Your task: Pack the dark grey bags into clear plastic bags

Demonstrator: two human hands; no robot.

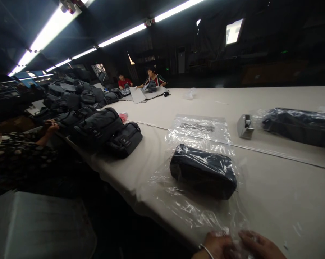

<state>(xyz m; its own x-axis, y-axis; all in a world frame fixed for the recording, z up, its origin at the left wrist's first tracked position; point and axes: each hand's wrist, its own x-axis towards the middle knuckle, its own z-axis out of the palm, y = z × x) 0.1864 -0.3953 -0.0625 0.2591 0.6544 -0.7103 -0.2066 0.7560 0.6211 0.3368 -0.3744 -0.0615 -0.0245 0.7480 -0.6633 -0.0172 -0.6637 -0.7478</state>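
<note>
A dark bag (202,171) lies inside a clear plastic bag (197,212) near the table's front edge. My left hand (218,244), with a bracelet at the wrist, is closed on the plastic's near end. Close beside it on the right, my right hand (256,244) also grips the gathered plastic. Just behind the wrapped bag, a flat clear plastic sheet with a printed box (197,126) lies on the table. The tape dispenser (245,126) stands farther right.
Another plastic-wrapped dark bag (300,126) lies at the right. Dark bags (97,126) are heaped on the left of the pale table (275,194). One person (19,151) is at the left; two more are at the far end. A white container (46,226) is lower left.
</note>
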